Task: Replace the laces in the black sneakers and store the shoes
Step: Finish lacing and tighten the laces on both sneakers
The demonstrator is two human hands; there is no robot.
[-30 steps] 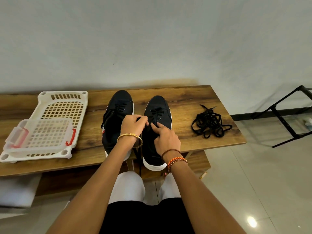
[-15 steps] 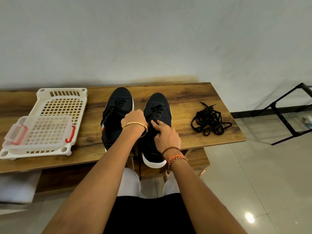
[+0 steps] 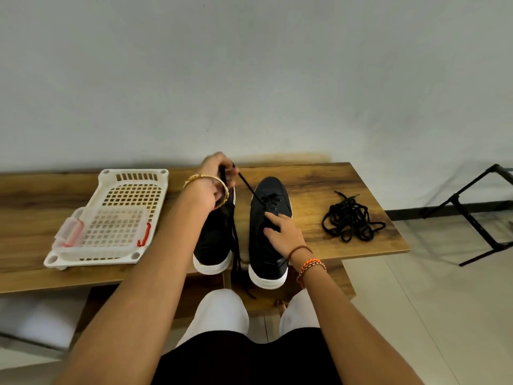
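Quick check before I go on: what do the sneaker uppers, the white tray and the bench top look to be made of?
Right sneaker: matte black upper, looks like canvas or smooth synthetic; white sole looks like rubber. White tray: moulded plastic, gridded holes. Bench top: brown wood grain, possibly laminate.

A home room: wooden bench (image 3: 347, 179), plain wall (image 3: 249, 79), tiled floor (image 3: 444, 301).

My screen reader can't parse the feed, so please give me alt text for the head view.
The left hand pulls a black lace taut from the right sneaker, which the right hand steadies on a wooden table. Beside it stands the left sneaker, with a white basket left and loose black laces right.
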